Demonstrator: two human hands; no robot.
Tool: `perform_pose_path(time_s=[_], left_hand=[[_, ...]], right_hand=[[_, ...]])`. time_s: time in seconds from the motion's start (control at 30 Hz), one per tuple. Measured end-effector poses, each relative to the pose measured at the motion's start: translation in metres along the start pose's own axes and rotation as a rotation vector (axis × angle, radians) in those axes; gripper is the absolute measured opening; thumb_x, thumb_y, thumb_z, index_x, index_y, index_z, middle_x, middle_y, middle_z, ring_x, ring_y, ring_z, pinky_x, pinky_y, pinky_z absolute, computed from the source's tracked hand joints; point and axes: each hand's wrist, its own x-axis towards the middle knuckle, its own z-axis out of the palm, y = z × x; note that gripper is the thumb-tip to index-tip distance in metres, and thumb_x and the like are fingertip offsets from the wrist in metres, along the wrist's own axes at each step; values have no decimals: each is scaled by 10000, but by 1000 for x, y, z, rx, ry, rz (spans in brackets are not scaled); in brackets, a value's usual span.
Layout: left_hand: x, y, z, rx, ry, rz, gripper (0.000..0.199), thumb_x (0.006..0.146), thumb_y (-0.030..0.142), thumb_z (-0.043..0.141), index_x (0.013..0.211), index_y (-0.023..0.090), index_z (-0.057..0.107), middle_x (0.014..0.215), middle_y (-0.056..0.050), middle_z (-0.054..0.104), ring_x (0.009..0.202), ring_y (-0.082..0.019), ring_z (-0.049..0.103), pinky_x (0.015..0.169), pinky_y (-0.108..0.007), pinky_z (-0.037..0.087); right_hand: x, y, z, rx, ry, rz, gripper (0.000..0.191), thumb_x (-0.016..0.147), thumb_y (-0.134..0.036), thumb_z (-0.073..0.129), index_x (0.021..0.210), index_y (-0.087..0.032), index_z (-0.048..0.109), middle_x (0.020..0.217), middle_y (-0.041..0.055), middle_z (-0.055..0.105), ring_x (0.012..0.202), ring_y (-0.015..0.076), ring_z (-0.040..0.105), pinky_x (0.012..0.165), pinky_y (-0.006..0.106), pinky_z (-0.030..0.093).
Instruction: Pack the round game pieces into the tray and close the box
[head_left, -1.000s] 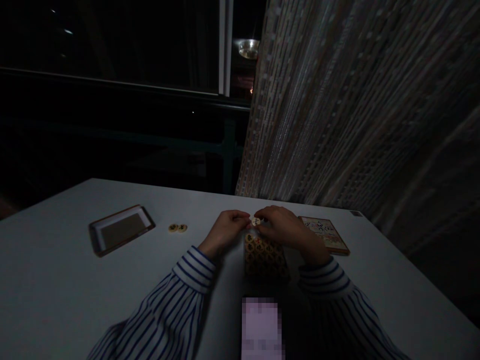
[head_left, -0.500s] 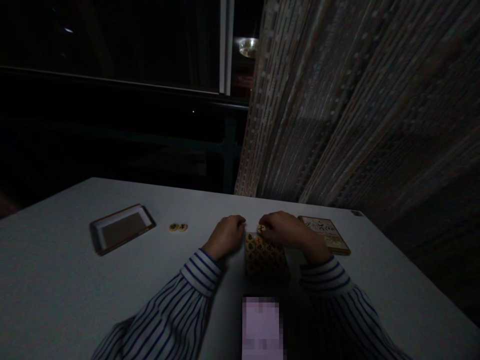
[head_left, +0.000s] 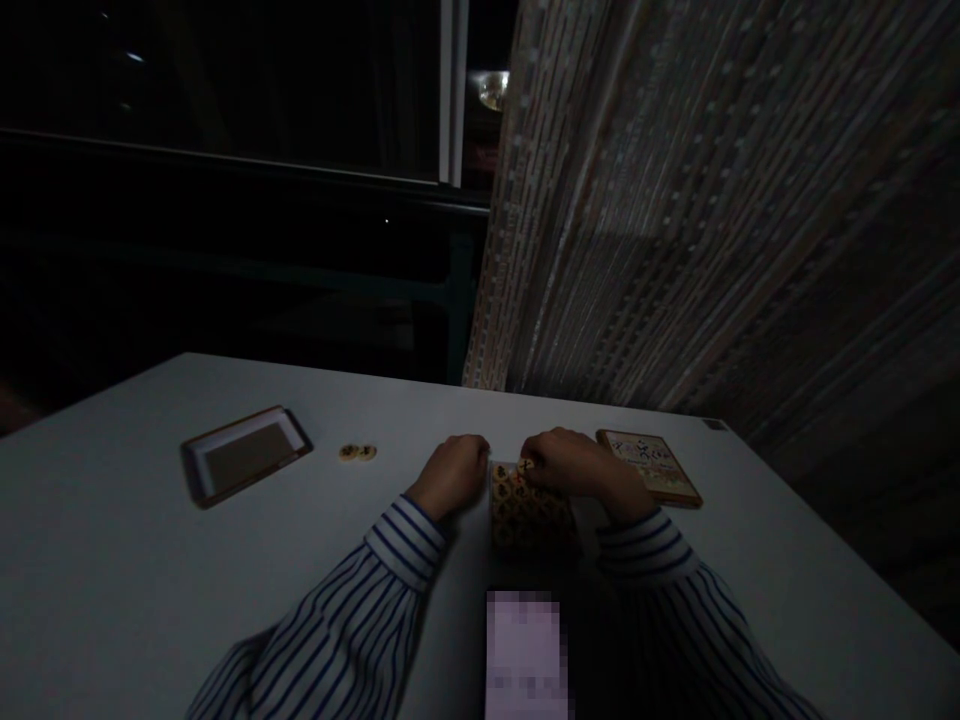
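A small tray of round Chinese chess pieces [head_left: 517,510] sits on the table in front of me, its pieces in rows. My right hand [head_left: 566,462] is closed at the tray's far edge, its fingertips on a single Chinese chess piece [head_left: 526,467] with a dark character. To the left of the tray, my left hand [head_left: 456,472] rests with curled fingers; what they hold, if anything, is hidden. Two more chess pieces [head_left: 358,453] lie side by side farther left.
An upturned box lid or shallow box [head_left: 247,455] lies at the left of the white table [head_left: 337,570]. A printed flat box [head_left: 652,468] is at the right. A phone with a blurred screen [head_left: 525,655] lies nearest me. Behind the table hangs a string curtain [head_left: 600,220].
My right hand has lowered slightly with the chess piece, bringing it down to the tray's far edge. My left hand stays almost still.
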Motion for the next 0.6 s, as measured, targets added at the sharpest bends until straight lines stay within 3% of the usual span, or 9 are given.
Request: perform_pose_path(time_s=[0.37, 0.6], left_hand=[[-1, -2, 3, 69, -23, 26, 309, 806, 161, 399, 964, 119, 662, 967, -177, 667, 932, -253, 607, 805, -330, 415], [0, -3, 5, 189, -70, 23, 284, 826, 170, 387, 912, 141, 656, 941, -135, 674, 916, -220, 613, 774, -293, 429]], right_hand=[[1, -2, 3, -34, -33, -10, 267, 734, -250, 519, 953, -203, 665, 899, 95, 673, 836, 220, 609, 646, 286, 414], [4, -1, 4, -79, -108, 2, 291, 764, -266, 503, 1017, -209, 634, 955, 92, 657, 884, 219, 599, 680, 280, 414]])
